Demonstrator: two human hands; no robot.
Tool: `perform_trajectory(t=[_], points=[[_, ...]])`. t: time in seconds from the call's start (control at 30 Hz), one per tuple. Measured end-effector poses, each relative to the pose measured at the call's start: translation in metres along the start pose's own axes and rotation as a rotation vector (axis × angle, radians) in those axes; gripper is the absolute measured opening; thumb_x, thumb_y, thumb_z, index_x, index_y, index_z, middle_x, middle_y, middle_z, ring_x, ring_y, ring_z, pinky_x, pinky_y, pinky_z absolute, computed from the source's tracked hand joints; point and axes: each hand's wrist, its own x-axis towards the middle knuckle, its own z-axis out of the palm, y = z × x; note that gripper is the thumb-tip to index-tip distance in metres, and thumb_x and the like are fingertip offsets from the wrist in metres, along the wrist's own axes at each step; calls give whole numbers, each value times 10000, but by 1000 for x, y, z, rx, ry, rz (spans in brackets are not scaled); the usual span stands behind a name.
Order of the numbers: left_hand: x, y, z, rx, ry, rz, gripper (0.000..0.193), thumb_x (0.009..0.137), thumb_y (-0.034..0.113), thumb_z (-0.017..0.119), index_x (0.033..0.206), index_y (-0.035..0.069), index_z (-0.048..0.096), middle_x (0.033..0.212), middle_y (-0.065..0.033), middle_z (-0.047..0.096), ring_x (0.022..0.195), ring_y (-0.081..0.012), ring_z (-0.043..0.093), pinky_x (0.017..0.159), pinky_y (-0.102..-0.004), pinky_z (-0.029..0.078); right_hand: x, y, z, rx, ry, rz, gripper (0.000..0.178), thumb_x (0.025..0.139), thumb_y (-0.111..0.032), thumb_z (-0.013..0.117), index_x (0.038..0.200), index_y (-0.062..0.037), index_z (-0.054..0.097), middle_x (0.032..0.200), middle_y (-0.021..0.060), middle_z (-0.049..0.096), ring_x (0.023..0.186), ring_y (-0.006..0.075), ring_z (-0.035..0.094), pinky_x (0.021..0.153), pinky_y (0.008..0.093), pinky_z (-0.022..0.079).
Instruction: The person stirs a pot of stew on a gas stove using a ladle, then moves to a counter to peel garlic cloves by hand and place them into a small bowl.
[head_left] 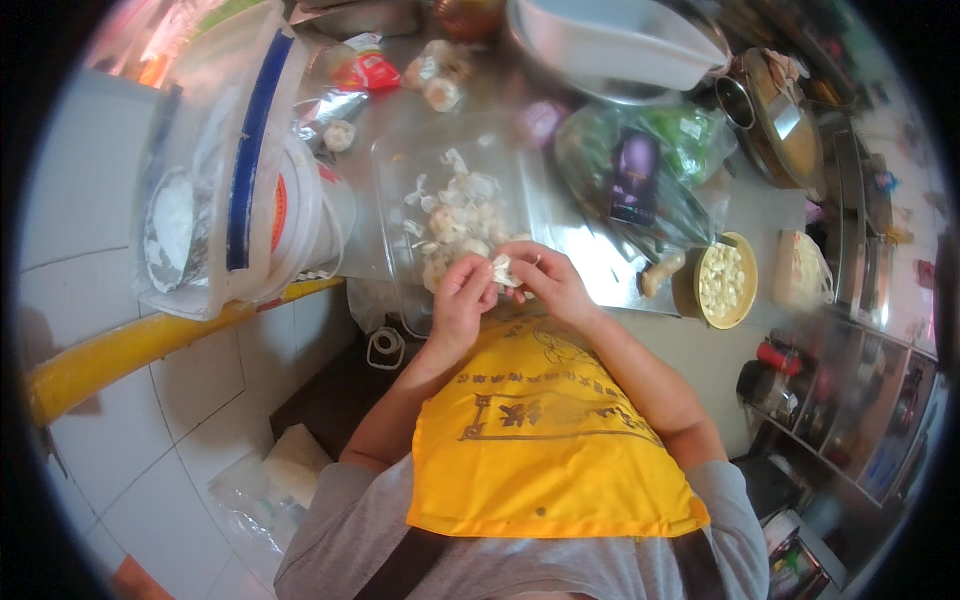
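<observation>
Both hands meet over the near edge of a clear plastic tray [388, 190] on the metal counter. Between my fingertips is a piece of garlic [502, 270] with pale papery skin. My left hand [463, 298] pinches it from one side, and my right hand [552, 284] grips it from the other. Garlic bulbs and loose skins [462, 215] lie heaped in the tray just beyond my hands. To the right, a yellow bowl [741, 308] holds many peeled cloves [722, 281].
A ginger-like root [662, 274] lies beside the bowl. Farther back are a phone [635, 178] on bagged greens [690, 135], a purple onion [541, 122], several garlic bulbs [440, 92] and a white basin [620, 40]. Tall plastic tubs [215, 150] stand left, above a yellow pipe [150, 352].
</observation>
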Motion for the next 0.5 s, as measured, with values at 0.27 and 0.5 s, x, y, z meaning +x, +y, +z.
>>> perform_trajectory(t=[0.27, 0.5], points=[[2, 11, -8, -234, -102, -63, 186, 932, 185, 464, 781, 76, 456, 602, 9, 409, 484, -76, 320, 467, -214, 271, -3, -8, -1, 356, -18, 150, 276, 910, -74, 447, 1169, -8, 520, 894, 35, 559, 711, 91, 513, 664, 238, 455], [4, 6, -9, -419, -173, -93, 219, 949, 269, 404, 852, 83, 466, 574, 23, 376, 482, -80, 327, 482, -219, 319, -2, -15, 1, 354, -97, 94, 234, 895, -82, 513, 1112, 3, 524, 929, 69, 576, 735, 124, 557, 692, 248, 483]])
